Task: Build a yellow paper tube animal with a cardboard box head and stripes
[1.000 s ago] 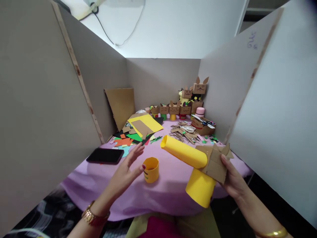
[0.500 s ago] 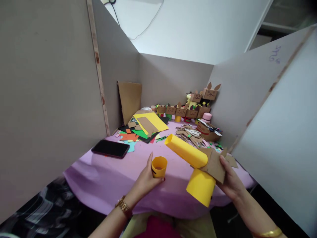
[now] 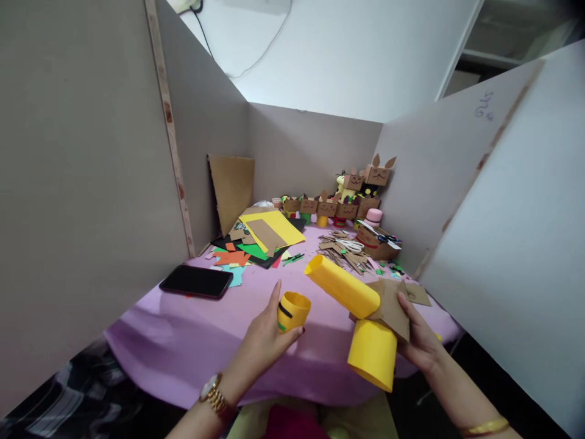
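Note:
My left hand curls around a short yellow paper cylinder with a black strip and a bit of green on its side; its open top faces up. My right hand grips a folded cardboard piece from its right side. A long yellow paper tube slants out to the left from that cardboard. Below it sits a wide yellow paper cylinder, tilted with its open end down. How the paper parts join the cardboard is hidden. The two hands are apart above the front of the table.
A phone lies on the purple cloth at left. Farther back are coloured paper sheets, cardboard scraps, white scissors, a small box and several cardboard animal figures. Grey panels enclose the table.
My left hand has turned the short yellow cylinder, so its black strip and green bit show more. The right hand has tilted the cardboard piece slightly. The whole view has shifted a little.

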A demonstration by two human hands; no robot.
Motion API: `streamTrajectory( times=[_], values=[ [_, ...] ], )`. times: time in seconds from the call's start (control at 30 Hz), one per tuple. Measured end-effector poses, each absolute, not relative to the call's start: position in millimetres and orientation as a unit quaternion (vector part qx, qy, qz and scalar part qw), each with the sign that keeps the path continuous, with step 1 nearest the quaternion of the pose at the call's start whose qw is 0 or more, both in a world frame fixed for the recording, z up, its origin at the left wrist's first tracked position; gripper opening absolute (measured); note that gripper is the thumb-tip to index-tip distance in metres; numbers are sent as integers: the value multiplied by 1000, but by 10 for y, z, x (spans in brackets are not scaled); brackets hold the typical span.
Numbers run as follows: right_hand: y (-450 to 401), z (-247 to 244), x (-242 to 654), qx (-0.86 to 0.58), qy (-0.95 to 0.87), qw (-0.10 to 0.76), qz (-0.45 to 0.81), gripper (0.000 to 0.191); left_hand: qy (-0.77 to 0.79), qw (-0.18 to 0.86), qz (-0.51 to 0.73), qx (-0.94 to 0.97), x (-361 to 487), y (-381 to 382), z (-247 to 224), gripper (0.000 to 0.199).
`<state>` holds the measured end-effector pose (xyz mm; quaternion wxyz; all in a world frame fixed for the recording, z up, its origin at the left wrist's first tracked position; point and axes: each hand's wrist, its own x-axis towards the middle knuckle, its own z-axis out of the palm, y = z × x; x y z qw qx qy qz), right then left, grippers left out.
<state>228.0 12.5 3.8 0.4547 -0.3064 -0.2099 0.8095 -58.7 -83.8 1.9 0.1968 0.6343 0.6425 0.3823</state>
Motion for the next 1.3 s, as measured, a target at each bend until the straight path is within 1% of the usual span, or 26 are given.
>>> streamTrajectory(
  times=[0.13, 0.2, 0.37, 0.47, 0.57, 0.73, 0.87, 1.03, 1.1, 1.2, 1.3],
  values=[
    [130, 58, 2344, -290, -212, 452, 817, 43, 647, 163, 357, 653, -569, -820, 52, 87],
    [124, 46, 2358, -286, -209, 441, 825, 43, 646, 166, 359, 653, -563, -806, 62, 87],
    [88, -33, 2330, -300, -193, 426, 831, 49, 664, 218, 358, 620, -561, -778, 71, 85],
    [80, -80, 2311, -305, -192, 424, 831, 48, 659, 205, 359, 628, -572, -755, 71, 81],
    [88, -115, 2321, -291, -187, 422, 838, 42, 651, 191, 367, 636, -589, -718, 22, 79],
    [99, -142, 2355, -268, -171, 413, 853, 35, 651, 148, 423, 612, -639, -626, -243, 78],
    [74, -131, 2339, -249, -157, 411, 862, 39, 669, 83, 479, 562, -629, -565, -428, 71],
    [-56, -79, 2299, -246, -127, 440, 854, 44, 690, -25, 526, 497, -531, -589, -473, 58],
    [-132, -63, 2290, -236, -117, 452, 852, 47, 693, -54, 521, 495, -508, -623, -492, 52],
    [-241, -43, 2276, -212, -113, 451, 860, 52, 696, -65, 481, 529, -498, -652, -522, 44],
    [-318, -17, 2252, -193, -115, 455, 862, 55, 707, -72, 428, 558, -482, -624, -496, 44]
  ],
)
